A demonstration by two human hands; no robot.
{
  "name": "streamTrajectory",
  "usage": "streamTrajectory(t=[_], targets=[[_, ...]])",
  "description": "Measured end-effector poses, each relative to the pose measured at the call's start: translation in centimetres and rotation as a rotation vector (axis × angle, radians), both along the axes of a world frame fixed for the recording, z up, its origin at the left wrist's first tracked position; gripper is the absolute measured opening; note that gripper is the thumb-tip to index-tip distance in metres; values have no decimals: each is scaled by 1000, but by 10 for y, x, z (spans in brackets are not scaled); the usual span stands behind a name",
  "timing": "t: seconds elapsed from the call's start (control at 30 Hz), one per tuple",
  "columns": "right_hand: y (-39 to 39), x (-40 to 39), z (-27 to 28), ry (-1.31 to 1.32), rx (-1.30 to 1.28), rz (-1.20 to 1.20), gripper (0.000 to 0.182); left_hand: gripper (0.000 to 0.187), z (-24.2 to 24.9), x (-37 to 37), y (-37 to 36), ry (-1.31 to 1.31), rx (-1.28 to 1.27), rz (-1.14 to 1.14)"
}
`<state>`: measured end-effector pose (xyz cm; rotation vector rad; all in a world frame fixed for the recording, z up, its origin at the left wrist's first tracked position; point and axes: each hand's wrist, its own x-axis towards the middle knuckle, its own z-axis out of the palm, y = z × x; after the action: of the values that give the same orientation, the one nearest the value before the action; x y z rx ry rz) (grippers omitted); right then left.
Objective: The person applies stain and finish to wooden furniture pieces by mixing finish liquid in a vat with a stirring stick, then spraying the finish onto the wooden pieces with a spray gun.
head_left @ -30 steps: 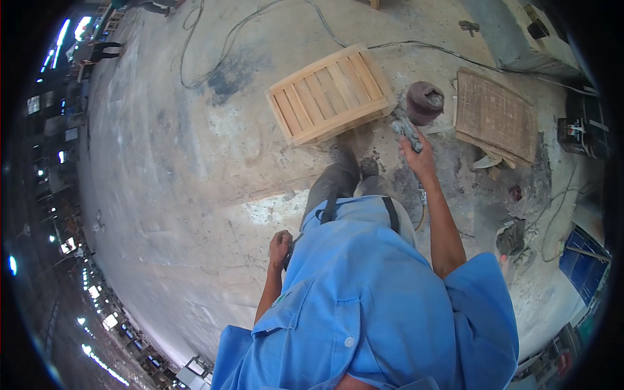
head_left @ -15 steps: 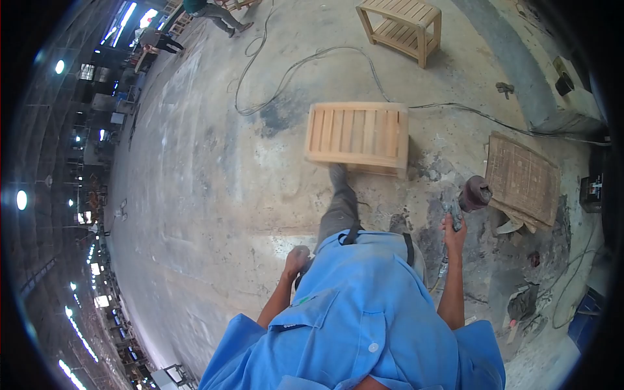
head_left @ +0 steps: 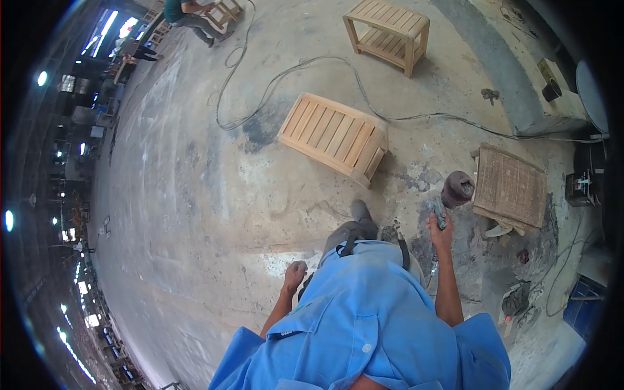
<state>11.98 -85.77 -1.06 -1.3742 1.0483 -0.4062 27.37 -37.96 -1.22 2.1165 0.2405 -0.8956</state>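
My right hand (head_left: pixel 441 231) is wrapped round the handle of a power tool (head_left: pixel 456 190) with a dark, round head, held out at my right side. My left hand (head_left: pixel 295 274) hangs beside my left hip, its fingers curled, and nothing can be seen in it. A slatted wooden stool (head_left: pixel 335 134) stands on the floor ahead of my feet, turned at an angle. Neither hand touches it. One dark shoe shows on the floor just below the stool.
Another slatted stool (head_left: pixel 390 29) stands farther ahead. A cable (head_left: pixel 416 117) winds across the floor. Flat brown boards (head_left: pixel 510 185) lie at the right, near a low concrete ledge. A co-worker (head_left: pixel 192 19) bends over a wooden piece at the upper left.
The near stool has turned and sits farther left in view. My foot has drawn back from it. The tool has shifted slightly left in the view with my right hand.
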Motion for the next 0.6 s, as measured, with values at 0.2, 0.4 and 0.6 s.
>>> streamTrajectory(t=[0.2, 0.4, 0.6], targets=[[4, 49, 15, 0, -152, 85, 52, 41, 1, 31, 13, 159, 22, 136], [6, 96, 39, 53, -188, 102, 50, 46, -2, 65, 36, 246, 82, 243], [12, 125, 30, 103, -395, 153, 52, 37, -63, 30, 104, 69, -228, 208]])
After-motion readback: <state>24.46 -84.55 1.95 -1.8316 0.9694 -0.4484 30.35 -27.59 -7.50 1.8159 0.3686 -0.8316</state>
